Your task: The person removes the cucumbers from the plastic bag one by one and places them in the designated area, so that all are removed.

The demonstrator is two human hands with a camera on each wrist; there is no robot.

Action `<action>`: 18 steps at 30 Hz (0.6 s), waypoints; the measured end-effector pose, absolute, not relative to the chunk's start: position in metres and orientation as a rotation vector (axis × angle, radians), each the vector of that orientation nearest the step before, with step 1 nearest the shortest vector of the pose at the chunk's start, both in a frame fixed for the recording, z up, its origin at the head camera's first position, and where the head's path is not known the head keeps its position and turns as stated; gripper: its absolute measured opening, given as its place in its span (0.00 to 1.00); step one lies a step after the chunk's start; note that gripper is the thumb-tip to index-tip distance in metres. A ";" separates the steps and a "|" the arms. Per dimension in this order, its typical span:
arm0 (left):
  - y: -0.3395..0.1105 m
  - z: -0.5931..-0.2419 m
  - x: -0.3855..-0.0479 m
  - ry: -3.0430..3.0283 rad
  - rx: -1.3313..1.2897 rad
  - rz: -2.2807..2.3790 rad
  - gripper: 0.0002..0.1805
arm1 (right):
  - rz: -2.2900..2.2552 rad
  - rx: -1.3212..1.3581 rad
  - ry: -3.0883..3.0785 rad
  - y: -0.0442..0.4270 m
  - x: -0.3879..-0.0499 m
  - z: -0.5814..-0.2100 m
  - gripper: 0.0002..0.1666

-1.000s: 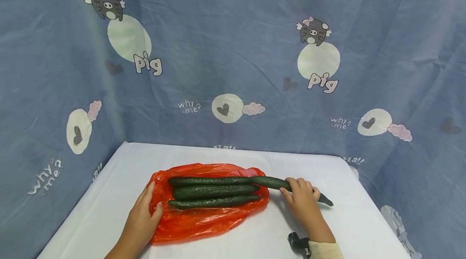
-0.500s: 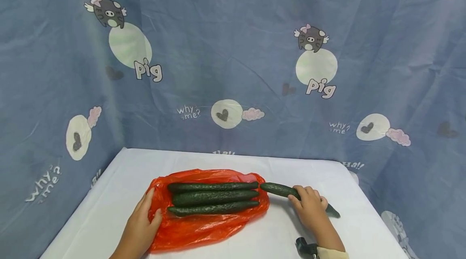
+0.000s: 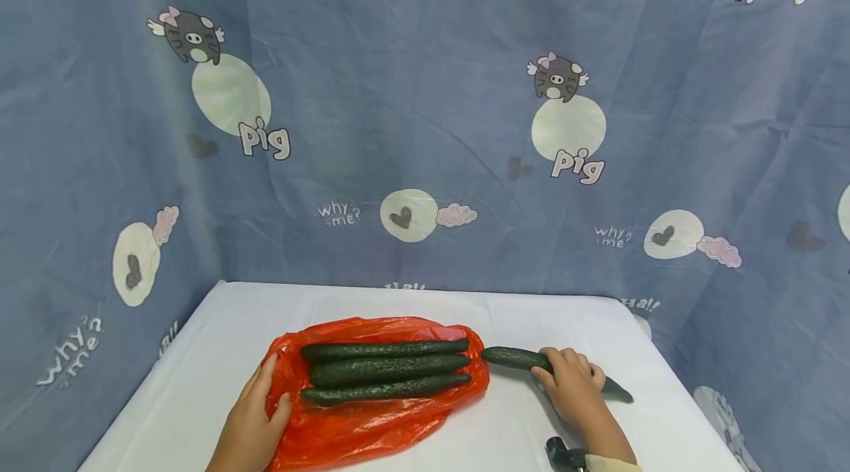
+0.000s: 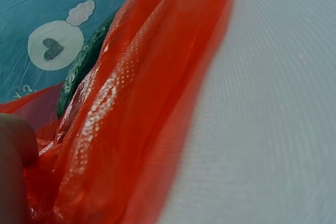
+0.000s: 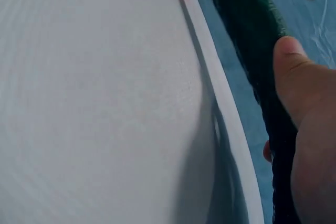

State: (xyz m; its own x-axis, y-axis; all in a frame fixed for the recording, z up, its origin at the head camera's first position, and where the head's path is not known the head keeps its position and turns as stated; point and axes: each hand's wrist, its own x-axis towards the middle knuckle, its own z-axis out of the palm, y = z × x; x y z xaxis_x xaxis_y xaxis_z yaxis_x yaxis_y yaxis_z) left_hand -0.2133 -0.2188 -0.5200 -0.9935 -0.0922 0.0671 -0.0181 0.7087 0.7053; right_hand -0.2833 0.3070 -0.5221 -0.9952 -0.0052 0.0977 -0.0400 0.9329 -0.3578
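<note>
Nearest is the left hand, thumb spread well away from the fingers, which look fairly straight, lying on the left edge of the bag. Can't tell if it's bunching any plastic. The right hand is gripping the loose cucumber around the middle: on the right wrist cam the thumb's along one side and a fingertip pokes out on the other. Fingers curled close over it. Beige sleeve and a black gadget at that wrist.

The held cucumber is dark green and bumpy, with a rounded end right by the bag's right edge (can't tell if touching) and a tapered tip pointing right. The bag is thin, shiny orange-red plastic, crinkled all over and slightly see-through at the rim. Three cucumbers lie side by side on it, long and slim, skins a bit warty.

Under it all, a white table with a fine weave up close. Behind, a creased blue curtain printed with cartoon pigs, pale ovals and pink clouds.
</note>
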 end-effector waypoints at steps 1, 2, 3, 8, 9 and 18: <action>-0.218 -0.520 -0.213 -2.816 0.102 -1.165 0.47 | 0.564 0.028 -3.003 0.308 -0.282 -0.523 0.40; -0.218 -0.521 -0.212 -2.816 0.107 -1.159 0.46 | 0.567 0.022 -3.009 0.309 -0.281 -0.523 0.40; -0.218 -0.521 -0.212 -2.818 0.112 -1.158 0.46 | 0.570 0.016 -3.012 0.310 -0.281 -0.524 0.39; -0.216 -0.521 -0.210 -2.792 0.098 -1.130 0.45 | 0.566 0.010 -3.005 0.317 -0.281 -0.527 0.36; -0.216 -0.521 -0.210 -2.783 0.092 -1.132 0.46 | 0.565 0.006 -3.003 0.318 -0.281 -0.527 0.36; -0.219 -0.520 -0.214 -2.787 0.058 -1.103 0.45 | 0.562 -0.033 -3.017 0.328 -0.281 -0.533 0.39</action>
State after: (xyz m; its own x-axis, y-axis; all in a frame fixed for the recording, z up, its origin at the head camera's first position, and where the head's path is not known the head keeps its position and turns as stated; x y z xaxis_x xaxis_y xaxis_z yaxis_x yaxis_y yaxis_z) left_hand -0.2138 -0.2189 -0.5204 -0.9890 -0.0886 0.1188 0.0167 0.7298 0.6834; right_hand -0.2811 0.3285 -0.5330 -0.9971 0.0346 0.0675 0.0080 0.9328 -0.3603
